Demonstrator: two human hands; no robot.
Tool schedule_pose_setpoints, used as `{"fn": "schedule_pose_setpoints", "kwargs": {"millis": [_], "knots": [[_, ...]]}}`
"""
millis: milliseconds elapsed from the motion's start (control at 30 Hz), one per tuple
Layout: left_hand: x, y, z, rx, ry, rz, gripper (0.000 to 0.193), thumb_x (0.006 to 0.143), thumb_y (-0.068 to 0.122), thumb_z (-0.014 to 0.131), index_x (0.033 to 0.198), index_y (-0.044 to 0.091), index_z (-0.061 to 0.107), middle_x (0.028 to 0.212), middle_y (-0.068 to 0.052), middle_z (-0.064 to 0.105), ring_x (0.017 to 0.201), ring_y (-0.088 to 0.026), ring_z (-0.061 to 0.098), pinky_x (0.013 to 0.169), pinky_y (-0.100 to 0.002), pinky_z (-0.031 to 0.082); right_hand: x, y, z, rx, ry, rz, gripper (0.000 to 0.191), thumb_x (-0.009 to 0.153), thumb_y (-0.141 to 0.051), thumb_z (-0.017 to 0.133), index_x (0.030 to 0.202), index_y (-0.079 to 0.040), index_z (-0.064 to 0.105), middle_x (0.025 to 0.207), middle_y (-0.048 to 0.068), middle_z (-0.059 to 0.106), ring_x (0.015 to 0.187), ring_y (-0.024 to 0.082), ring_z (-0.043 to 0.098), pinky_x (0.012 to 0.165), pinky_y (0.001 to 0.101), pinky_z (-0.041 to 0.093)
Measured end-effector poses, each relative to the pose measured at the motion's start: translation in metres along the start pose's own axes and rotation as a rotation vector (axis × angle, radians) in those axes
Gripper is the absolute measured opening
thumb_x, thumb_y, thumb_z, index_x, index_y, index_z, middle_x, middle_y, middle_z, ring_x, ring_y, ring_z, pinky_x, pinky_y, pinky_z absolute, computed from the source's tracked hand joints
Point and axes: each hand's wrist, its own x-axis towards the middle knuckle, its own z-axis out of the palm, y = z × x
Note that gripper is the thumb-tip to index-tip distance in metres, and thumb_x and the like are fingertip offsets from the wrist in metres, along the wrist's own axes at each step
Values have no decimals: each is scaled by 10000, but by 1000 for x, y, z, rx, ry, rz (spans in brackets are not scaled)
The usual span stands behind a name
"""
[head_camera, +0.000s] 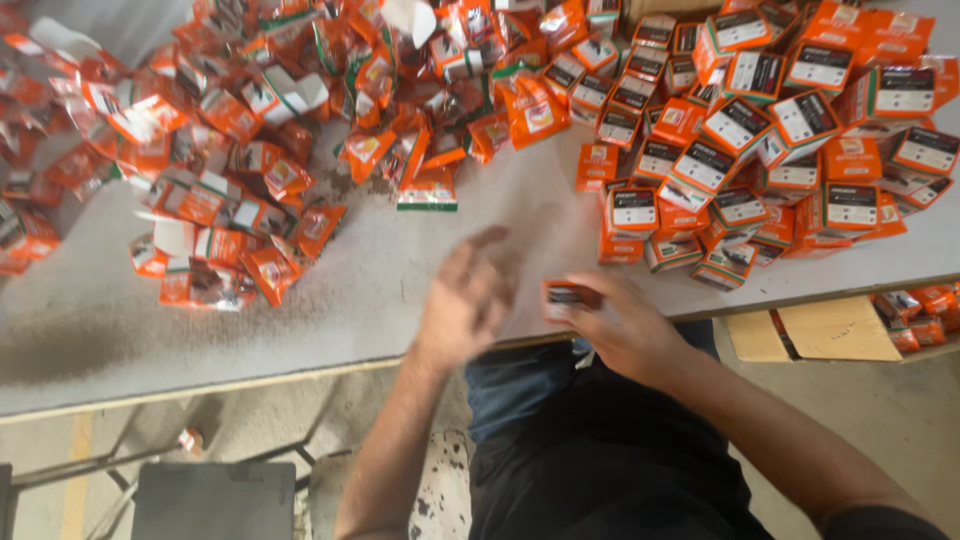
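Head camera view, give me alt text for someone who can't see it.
A seated person's right hand holds a small orange box at the edge of a grey table, while the blurred left hand hovers open beside it. A heap of flat orange cartons covers the table's left, and closed orange boxes pile on the right.

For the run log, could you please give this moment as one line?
left hand: open, blurred, over table | right hand: holds orange box | flat cartons left | filled boxes right
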Motion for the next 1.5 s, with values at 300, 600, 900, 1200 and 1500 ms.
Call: {"fn": "schedule_pose_setpoints", "kwargs": {"millis": [300,600,900,1200,1500], "knots": [[201,-174,44,436,367,-55,438,894,41,688,1318,75,581,1266,-111,636,1153,-358,582,937,-475,514,-28,24,-128,-786,289,308,294,867,50,825,1120,35,676,1355,170,602,1183,404,649,1025,474,540],[242,-192,76,774,191,-121,418,779,161,753,1185,148,659,1275,-86,618,1262,-354,495,998,-551,443,-24,61,-113,-539,319,427,318,999,-9,804,1292,-65,692,1440,149,569,1044,256,679,973,370,533],[198,-131,13,257,328,10,121,965,99,757,1032,87,657,1180,-82,638,1083,-263,657,915,-441,545,-25,59,-117,-521,279,401,429,1001,-56,842,1385,-87,653,1473,148,533,1296,293,574,1028,384,533],[11,-25,-19,352,152,-231,336,773,238,918,913,44,682,1057,-141,642,787,-324,689,650,-449,575,15,-11,-59,-226,345,41,235,883,-13,747,1102,-60,676,1042,119,686,993,349,684,909,464,558],[-63,-6,-20,271,233,-441,380,692,164,915,938,29,659,1066,-132,623,1007,-338,674,788,-442,583,173,44,150,-309,64,-63,620,727,-262,749,1291,-65,585,1285,133,588,1203,308,538,931,531,452]]}}
